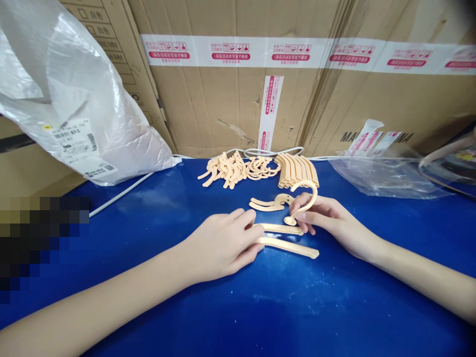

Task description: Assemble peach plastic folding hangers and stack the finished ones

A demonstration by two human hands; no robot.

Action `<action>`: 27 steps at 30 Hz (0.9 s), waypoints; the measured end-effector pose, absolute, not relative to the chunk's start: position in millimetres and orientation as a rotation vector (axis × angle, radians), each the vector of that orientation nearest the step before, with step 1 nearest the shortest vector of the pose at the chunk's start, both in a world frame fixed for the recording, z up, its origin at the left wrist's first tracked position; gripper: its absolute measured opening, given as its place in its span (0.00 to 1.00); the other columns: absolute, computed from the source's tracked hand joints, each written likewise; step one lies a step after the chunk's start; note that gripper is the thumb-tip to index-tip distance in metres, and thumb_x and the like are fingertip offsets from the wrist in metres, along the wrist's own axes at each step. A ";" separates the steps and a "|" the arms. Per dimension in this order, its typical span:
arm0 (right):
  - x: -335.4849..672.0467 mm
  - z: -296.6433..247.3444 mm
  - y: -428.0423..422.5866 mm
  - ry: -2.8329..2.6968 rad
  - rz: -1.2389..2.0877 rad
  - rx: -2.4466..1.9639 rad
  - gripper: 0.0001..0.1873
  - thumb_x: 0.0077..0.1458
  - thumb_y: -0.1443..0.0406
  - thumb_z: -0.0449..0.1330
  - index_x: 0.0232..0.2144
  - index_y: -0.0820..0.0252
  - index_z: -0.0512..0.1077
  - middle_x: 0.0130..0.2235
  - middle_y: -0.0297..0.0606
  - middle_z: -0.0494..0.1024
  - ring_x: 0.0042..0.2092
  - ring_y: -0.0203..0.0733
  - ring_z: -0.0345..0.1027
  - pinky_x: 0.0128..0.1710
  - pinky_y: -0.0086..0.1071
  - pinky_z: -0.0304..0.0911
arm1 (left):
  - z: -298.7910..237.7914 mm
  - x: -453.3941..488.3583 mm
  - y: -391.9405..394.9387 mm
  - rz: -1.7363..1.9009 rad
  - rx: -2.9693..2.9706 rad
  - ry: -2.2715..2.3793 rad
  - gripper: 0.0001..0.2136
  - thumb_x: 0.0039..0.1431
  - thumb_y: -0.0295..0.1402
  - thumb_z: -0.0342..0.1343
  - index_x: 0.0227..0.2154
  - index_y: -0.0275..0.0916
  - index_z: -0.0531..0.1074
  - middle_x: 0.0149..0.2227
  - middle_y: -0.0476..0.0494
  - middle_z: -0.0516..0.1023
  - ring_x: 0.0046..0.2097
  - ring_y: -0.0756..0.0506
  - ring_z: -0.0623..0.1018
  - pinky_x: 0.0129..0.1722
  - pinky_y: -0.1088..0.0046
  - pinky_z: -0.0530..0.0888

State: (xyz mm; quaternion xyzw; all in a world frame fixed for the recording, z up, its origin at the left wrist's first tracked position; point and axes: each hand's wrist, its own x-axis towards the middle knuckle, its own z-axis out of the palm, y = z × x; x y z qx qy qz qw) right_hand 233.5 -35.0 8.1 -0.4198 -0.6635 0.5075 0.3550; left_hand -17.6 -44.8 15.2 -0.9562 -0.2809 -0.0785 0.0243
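Note:
My left hand (223,243) rests on the blue table (186,307), its fingers closed on the ends of two long beige plastic arms (293,247) that lie side by side. To their right, my right hand (327,218) pinches a beige hook piece (305,201) that curves up over my fingers, its round base near the upper arm. Just behind lies a loose beige forked piece (269,203). Further back sit a heap of small beige parts (230,169), a bunch of curled hooks (260,167) and a stacked row of curved arms (297,171).
Taped cardboard boxes (238,89) wall off the back. A white plastic bag with labels (74,114) lies at the left, a clear plastic bag (386,176) at the right. A white cable (122,193) runs along the table's rear. A blurred patch covers the left edge.

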 end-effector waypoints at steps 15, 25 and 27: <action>234.4 5.1 -32.7 -1.716 1.355 -1.149 0.12 0.55 0.57 0.62 0.32 0.60 0.71 0.22 0.29 0.69 0.23 0.31 0.63 0.21 0.27 0.53 | 22.6 -22.6 -38.6 -0.873 -3.337 -1.499 0.12 0.63 0.44 0.52 0.33 0.39 0.66 0.29 0.53 0.71 0.28 0.52 0.68 0.26 0.76 0.64; 233.4 6.9 -32.1 -1.731 1.344 -1.061 0.13 0.53 0.56 0.63 0.30 0.59 0.70 0.20 0.29 0.68 0.21 0.31 0.61 0.20 0.27 0.54 | 32.9 -38.8 -14.3 -2.124 -3.246 -1.893 0.13 0.52 0.41 0.64 0.28 0.36 0.71 0.28 0.48 0.74 0.30 0.51 0.72 0.27 0.77 0.69; 234.0 5.9 -31.8 -1.721 1.361 -1.063 0.11 0.54 0.57 0.63 0.31 0.60 0.71 0.21 0.29 0.69 0.22 0.31 0.63 0.21 0.27 0.56 | 30.5 -40.7 -11.5 -2.210 -3.198 -1.955 0.12 0.51 0.39 0.65 0.28 0.36 0.72 0.28 0.49 0.73 0.30 0.52 0.71 0.27 0.78 0.69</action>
